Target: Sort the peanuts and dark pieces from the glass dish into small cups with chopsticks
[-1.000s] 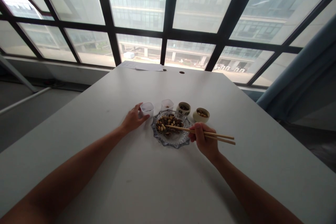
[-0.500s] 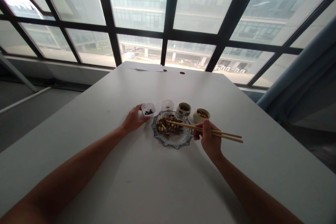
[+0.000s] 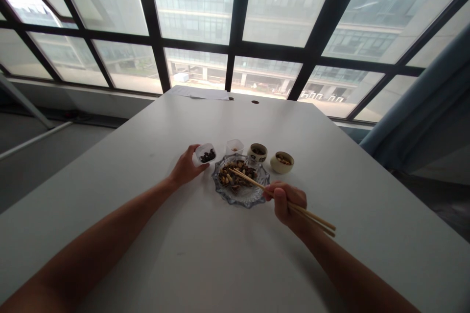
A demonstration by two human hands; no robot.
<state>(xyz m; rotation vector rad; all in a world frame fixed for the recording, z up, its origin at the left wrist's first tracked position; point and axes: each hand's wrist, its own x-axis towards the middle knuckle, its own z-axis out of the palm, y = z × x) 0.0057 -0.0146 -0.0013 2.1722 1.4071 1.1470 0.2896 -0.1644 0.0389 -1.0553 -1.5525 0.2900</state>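
Observation:
My left hand [image 3: 188, 165] grips a small clear plastic cup [image 3: 200, 150] that holds several dark pieces and tilts toward me. Just right of it is a scalloped glass dish [image 3: 257, 200] with a heap of mixed nuts, seeds or shells [image 3: 237, 176]; I cannot tell their exact kind. In my right hand [image 3: 288, 200] is a pair of chopsticks [image 3: 312, 216], fingers closed round the shafts. Their tips reach into the heap at the dish's upper left. Whether a piece is pinched between the tips is too small to tell.
Behind the dish stand another clear cup [image 3: 234, 146], a patterned small bowl [image 3: 258, 153] with dark contents and a cream bowl [image 3: 282, 163] with nut-like pieces. White paper [image 3: 198, 93] lies at the far edge of the white table [image 3: 235, 254], before large windows.
The left hand has tipped the plastic cup toward me and shifted it slightly left. My right hand has turned and lowered, swinging the chopsticks' back ends down; their tips moved slightly left.

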